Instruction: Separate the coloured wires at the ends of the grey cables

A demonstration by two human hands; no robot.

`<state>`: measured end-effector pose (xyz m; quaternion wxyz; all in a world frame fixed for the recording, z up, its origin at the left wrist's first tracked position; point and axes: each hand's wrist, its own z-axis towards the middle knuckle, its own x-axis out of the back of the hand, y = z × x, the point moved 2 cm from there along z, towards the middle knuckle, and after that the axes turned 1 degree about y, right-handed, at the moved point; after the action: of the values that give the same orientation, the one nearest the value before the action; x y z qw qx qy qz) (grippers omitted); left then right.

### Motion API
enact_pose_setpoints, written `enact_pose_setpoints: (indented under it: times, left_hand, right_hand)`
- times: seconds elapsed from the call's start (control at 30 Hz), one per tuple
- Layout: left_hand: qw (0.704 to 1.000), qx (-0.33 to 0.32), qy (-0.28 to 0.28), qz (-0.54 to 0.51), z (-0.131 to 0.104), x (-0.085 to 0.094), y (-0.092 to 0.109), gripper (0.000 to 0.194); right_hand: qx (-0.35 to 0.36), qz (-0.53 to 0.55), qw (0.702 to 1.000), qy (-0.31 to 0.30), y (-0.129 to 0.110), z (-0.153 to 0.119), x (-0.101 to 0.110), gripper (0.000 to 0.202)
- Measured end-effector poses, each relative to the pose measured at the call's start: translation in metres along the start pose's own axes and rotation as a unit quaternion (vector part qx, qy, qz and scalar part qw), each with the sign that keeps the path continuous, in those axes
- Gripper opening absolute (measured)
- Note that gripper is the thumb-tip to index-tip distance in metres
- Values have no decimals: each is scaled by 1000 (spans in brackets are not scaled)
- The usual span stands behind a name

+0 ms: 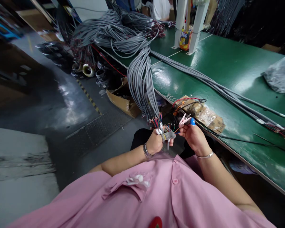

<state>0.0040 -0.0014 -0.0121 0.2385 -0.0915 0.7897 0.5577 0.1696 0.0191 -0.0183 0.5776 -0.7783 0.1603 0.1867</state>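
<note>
My left hand (156,141) is closed around the ends of a bundle of grey cables (142,76). Stripped coloured wire ends (157,120) with white sleeves stick up out of the fist. A grey fabric cover is on its thumb. Close by on the right, my right hand (192,136), with a blue cover on the thumb, has its fingertips pinched at a thin orange wire (177,133) that comes from the left hand. Just above these fingertips shows a pink clip-like tool (184,120); whether the hand touches it I cannot tell.
A taped wooden block (205,117) sits at the edge of the green bench (228,60). Grey cables (204,80) run along the bench; a large pile (109,31) lies at the back left. An opened carton (123,101) is on the floor. A plastic bag (281,74) lies right.
</note>
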Motion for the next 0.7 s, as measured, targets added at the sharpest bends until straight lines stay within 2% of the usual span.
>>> enact_pose_setpoints:
  times: [0.1, 0.17, 0.27, 0.37, 0.5, 0.7]
  left_hand:
    - [1000, 9, -13, 1, 4, -4, 5, 34]
    - [1000, 15, -19, 4, 7, -6, 7, 34]
    - [999, 16, -27, 6, 10, -9, 8, 35]
    - [1000, 15, -24, 9, 13, -12, 7, 37]
    - [999, 24, -20, 26, 17, -13, 3, 39]
    - [1000, 25, 2, 16, 19, -12, -2, 37]
  right_hand:
    - [100, -79, 991, 41, -3, 4, -5, 43]
    - [134, -85, 985, 70, -3, 6, -7, 42]
    - [72, 10, 997, 41, 0, 11, -13, 44]
    - [16, 85, 996, 22, 0, 13, -19, 43]
    - [39, 133, 989, 52, -2, 15, -21, 38]
    - [19, 157, 987, 35, 3, 16, -20, 41]
